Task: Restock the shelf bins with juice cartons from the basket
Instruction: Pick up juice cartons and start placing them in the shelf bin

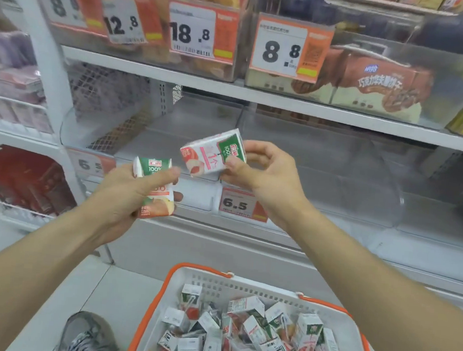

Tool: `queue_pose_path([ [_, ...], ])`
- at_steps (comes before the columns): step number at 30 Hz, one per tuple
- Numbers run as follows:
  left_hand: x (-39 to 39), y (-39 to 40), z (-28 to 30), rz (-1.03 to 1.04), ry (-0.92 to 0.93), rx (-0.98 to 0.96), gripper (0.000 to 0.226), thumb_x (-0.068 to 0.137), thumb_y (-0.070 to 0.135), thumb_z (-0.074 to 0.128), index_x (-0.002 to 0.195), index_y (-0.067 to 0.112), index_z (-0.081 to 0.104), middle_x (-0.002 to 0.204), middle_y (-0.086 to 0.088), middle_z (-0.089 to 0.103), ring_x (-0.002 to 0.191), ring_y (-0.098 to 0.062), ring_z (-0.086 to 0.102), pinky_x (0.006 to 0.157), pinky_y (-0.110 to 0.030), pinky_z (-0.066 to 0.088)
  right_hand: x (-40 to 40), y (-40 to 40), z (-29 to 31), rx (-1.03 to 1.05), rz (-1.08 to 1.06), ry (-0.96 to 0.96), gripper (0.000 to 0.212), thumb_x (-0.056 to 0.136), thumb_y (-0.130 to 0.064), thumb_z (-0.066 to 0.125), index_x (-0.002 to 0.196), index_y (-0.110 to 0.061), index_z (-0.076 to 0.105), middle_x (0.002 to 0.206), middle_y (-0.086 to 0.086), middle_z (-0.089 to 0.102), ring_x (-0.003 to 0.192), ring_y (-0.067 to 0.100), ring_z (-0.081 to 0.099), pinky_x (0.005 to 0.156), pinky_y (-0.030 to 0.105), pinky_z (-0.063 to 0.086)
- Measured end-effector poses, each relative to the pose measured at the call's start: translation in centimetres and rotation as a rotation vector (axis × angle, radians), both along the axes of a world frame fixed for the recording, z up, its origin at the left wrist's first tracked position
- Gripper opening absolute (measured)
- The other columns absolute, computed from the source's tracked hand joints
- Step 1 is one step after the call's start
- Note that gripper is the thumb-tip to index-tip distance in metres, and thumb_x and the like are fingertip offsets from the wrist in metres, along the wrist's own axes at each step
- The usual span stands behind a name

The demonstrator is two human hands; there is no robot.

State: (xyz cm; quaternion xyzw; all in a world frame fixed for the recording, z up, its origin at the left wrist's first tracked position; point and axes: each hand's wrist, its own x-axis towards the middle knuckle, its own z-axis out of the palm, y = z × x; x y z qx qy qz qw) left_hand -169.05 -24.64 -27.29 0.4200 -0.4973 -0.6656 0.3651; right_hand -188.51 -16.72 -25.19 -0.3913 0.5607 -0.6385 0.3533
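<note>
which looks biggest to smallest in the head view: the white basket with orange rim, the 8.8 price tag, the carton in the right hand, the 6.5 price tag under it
1. White plastic basket with orange rim, though it sits nearest the camera.
2. White-and-orange 8.8 price tag.
3. Pink-and-green juice carton held in the right hand.
4. White-and-orange 6.5 price tag, partly hidden by the wrist, so unsure.

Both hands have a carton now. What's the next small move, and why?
Probably carry the right hand forward and set its tilted pink carton into the clear shelf bin behind it: that bin looks unfilled, while the left hand holds its orange carton lower.
</note>
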Motion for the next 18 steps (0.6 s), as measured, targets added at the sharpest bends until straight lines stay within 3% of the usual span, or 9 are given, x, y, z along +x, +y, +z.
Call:
queue_pose_path([
  [5, 5.0, -4.4, -2.0, 0.15, 0.033, 0.042, 0.021, 0.092, -0.003, 0.056, 0.112, 0.003, 0.057, 0.105, -0.02, 0.068, 0.085, -0.033, 0.074, 0.075, -0.048, 0.06, 3.9, -12.7, 0.0, 0.031, -0.058, 0.416, 0.032, 0.08, -0.014, 0.08, 0.103, -0.018, 0.058, 0.105, -0.002, 0.065, 0.093, 0.027, 0.07, 0.082, 0.045, 0.059],
  [8, 7.1, -5.9, -3.5, 0.131, 0.022, 0.034, 0.026, 0.091, -0.001, 0.06, 0.117, 0.002, 0.059, 0.112, -0.02, 0.07, 0.094, -0.034, 0.073, 0.085, -0.052, 0.058, 5.5, -21.7, -1.7, 0.165, -0.059, 0.584, 0.036, 0.086, -0.021, 0.075, 0.118, -0.011, 0.06, 0.116, 0.006, 0.066, 0.105, 0.026, 0.066, 0.093, 0.039, 0.054],
  [11, 8.3, -7.0, -4.2, 0.114, 0.054, 0.04, 0.03, 0.09, -0.002, 0.063, 0.119, 0.003, 0.058, 0.107, -0.017, 0.073, 0.093, -0.033, 0.074, 0.086, -0.054, 0.056, 6.4, -30.5, -4.3, 0.287, -0.084, 0.801, 0.042, 0.088, -0.026, 0.071, 0.124, -0.008, 0.058, 0.123, 0.008, 0.064, 0.111, 0.026, 0.062, 0.091, 0.031, 0.051],
  [14, 8.2, -8.4, -4.1, 0.097, 0.115, 0.037, 0.031, 0.09, -0.002, 0.062, 0.12, 0.003, 0.057, 0.108, -0.016, 0.073, 0.093, -0.034, 0.074, 0.086, -0.055, 0.056, 6.2, -36.8, -7.2, 0.344, -0.095, 0.785, 0.035, 0.085, -0.012, 0.067, 0.119, -0.015, 0.056, 0.129, 0.012, 0.055, 0.11, 0.029, 0.062, 0.092, 0.035, 0.053],
  [18, 7.3, -10.6, -3.3, 0.083, 0.192, 0.025, 0.031, 0.089, -0.001, 0.062, 0.119, 0.003, 0.058, 0.101, -0.017, 0.074, 0.094, -0.035, 0.073, 0.082, -0.057, 0.058, 6.0, -41.3, -9.0, 0.287, -0.132, 0.856, 0.022, 0.089, -0.01, 0.064, 0.11, -0.017, 0.06, 0.133, 0.013, 0.053, 0.111, 0.03, 0.06, 0.087, 0.026, 0.046],
])
